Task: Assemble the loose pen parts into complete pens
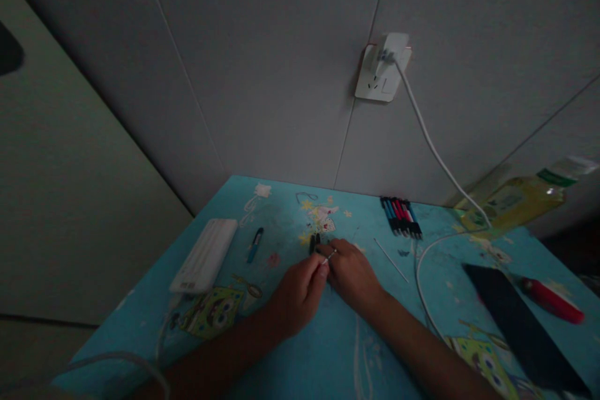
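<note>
My left hand [300, 290] and my right hand [352, 276] meet over the middle of the blue patterned table [323, 350], both with fingers closed. A small pale, thin piece [330, 255] shows between the fingertips; I cannot tell whether it is a held part or a ring. Just beyond the fingers are short black pieces [314, 242], partly hidden by my hands. To the left lies a short blue-and-black pen part [255, 245]. On the right is a thin white stick [391, 260], like a pen refill.
A row of blue, red and black pens [401, 217] lies at the back. A white power strip [205, 256] is at left. A white cable [429, 137] runs from the wall socket [379, 84]. At right are a yellow-liquid bottle [520, 200], a dark flat strip [520, 325] and a red-handled object [553, 301].
</note>
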Available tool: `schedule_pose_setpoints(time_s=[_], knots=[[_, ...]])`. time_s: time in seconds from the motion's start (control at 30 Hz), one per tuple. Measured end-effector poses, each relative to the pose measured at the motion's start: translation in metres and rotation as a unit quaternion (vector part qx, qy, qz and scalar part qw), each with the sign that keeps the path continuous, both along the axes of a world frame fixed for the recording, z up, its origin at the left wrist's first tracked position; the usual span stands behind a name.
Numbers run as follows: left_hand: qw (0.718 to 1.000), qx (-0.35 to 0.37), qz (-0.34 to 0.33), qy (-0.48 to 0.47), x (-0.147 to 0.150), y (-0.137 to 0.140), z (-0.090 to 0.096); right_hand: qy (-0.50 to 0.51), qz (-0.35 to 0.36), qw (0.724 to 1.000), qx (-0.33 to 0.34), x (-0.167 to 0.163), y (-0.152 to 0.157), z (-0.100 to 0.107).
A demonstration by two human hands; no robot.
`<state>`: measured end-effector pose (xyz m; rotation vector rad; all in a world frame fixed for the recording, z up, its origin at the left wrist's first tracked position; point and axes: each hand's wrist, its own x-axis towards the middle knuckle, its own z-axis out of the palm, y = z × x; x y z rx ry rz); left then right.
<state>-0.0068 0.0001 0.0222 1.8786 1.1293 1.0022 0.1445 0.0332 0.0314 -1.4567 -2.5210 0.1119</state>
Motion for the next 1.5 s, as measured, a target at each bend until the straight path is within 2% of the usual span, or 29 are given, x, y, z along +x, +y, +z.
schedule_pose_setpoints(time_s=[0.1,0.27,0.5,0.63,0.7,0.77,0.83,0.93,1.03,1.2,1.5], knots=[[0.999,-0.016,0.015,-0.023,-0.001,0.004,-0.001,-0.038,-0.033,0.999,-0.002,-0.009,0.011,0.000],[0.999,0.002,0.026,-0.027,-0.005,0.009,-0.001,-0.049,-0.091,0.995,0.009,-0.013,0.014,-0.002],[0.999,0.014,0.042,-0.030,-0.007,0.007,0.002,-0.038,-0.163,0.986,0.000,-0.022,0.011,-0.004],[0.998,0.000,0.062,-0.006,-0.009,0.009,-0.001,-0.018,-0.184,0.983,-0.004,-0.015,0.012,0.003],[0.997,0.002,0.067,0.027,-0.011,0.012,-0.003,0.024,-0.182,0.983,-0.023,0.001,0.011,0.008],[0.996,0.013,0.045,0.072,-0.012,0.013,-0.005,0.142,-0.159,0.973,-0.086,0.023,0.007,0.010],[0.992,0.031,0.009,0.120,-0.013,0.013,-0.008,0.261,-0.125,0.944,-0.157,0.048,0.001,0.006],[0.982,0.055,-0.020,0.181,-0.013,0.012,-0.011,0.339,-0.154,0.904,-0.211,0.075,-0.012,-0.005],[0.975,0.060,-0.037,0.210,-0.011,0.011,-0.014,0.356,-0.156,0.905,-0.171,0.085,-0.025,-0.012],[0.969,0.068,-0.039,0.233,-0.011,0.011,-0.015,0.353,-0.097,0.926,-0.090,0.083,-0.034,-0.006],[0.966,0.068,-0.059,0.244,-0.012,0.010,-0.012,0.349,-0.086,0.929,-0.086,0.088,-0.036,-0.004]])
